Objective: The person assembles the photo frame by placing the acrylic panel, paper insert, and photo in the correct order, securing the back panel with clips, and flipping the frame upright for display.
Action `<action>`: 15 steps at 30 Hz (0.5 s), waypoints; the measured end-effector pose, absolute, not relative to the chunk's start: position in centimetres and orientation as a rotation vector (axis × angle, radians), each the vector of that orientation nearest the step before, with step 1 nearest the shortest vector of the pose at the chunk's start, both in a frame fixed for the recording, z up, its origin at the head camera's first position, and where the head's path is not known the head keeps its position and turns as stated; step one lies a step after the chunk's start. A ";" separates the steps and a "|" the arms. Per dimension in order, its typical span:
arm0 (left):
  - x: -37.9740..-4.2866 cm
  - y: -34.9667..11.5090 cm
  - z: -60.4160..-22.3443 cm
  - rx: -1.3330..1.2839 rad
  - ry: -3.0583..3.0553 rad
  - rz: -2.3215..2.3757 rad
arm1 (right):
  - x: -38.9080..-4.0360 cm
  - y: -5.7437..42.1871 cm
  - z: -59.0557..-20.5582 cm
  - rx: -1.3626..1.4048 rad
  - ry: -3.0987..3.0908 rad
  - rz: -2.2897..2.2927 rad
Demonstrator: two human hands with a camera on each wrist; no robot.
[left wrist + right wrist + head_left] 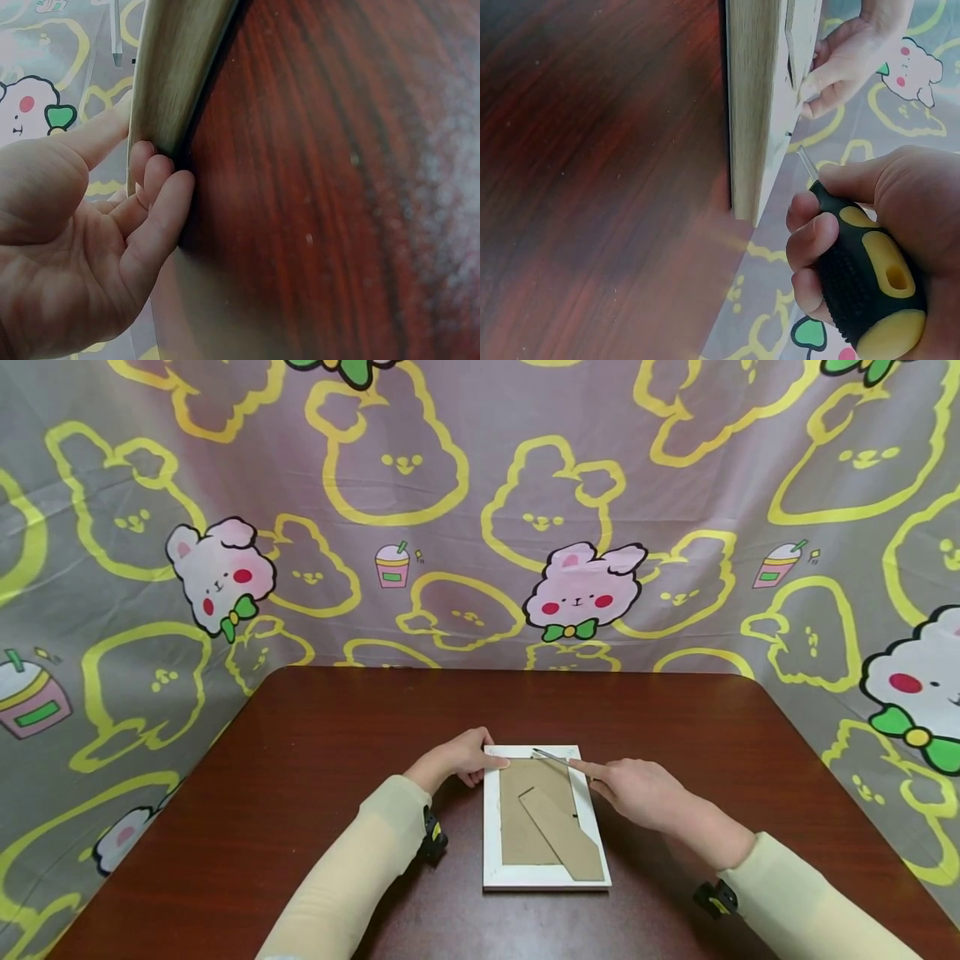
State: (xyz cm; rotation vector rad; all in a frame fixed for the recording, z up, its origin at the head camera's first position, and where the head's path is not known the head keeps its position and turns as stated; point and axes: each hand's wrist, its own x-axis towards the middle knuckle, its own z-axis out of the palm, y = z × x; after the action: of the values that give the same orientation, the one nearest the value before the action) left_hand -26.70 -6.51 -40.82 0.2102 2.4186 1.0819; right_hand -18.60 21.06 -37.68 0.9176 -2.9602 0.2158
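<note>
A white-edged picture frame (492,827) lies face down on the table, its brown backing board (517,843) and slanted easel leg (562,835) upward. My left hand (467,757) holds its upper left corner, thumb over the back and fingers against the wooden side (180,67). In my right hand (641,789) is a screwdriver (870,277) with a black and yellow handle, gripped with the fingers wrapped round it. Its thin metal shaft (553,758) reaches over the frame's top edge strip, the tip by a small dark tab. Whether the tip touches the tab, I cannot tell.
The dark red-brown wooden table (360,718) spreads around the frame. A cartoon-printed curtain (465,485) hangs behind the table and along both sides. Another small dark tab (575,816) shows at the backing's right edge.
</note>
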 end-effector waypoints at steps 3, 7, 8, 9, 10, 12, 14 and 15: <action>-26.7 -6.5 -40.8 0.211 2.417 1.079 | -18.6 21.1 -37.7 0.923 -2.959 0.234; -26.7 -6.5 -40.8 0.207 2.418 1.079 | -18.6 21.2 -37.6 0.940 -2.946 0.242; -26.7 -6.5 -40.8 0.206 2.419 1.080 | -18.6 21.2 -37.6 0.946 -2.941 0.241; -26.7 -6.5 -40.8 0.205 2.420 1.080 | -18.6 21.2 -37.6 0.951 -2.938 0.238; -26.7 -6.5 -40.9 0.204 2.420 1.080 | -18.6 21.2 -37.5 0.955 -2.937 0.234; -26.7 -6.4 -40.9 0.203 2.418 1.080 | -18.6 21.2 -37.5 0.962 -2.936 0.229; -26.8 -6.4 -41.0 0.203 2.417 1.081 | -18.6 21.2 -37.5 0.963 -2.937 0.222; -26.8 -6.4 -41.0 0.202 2.416 1.082 | -18.6 21.3 -37.4 0.963 -2.936 0.217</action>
State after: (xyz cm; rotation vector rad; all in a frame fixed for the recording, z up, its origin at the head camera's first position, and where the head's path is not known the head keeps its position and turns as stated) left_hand -26.80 -6.41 -41.01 0.2021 2.4156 1.0818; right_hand -18.61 21.25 -37.44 0.9635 -2.9364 0.2175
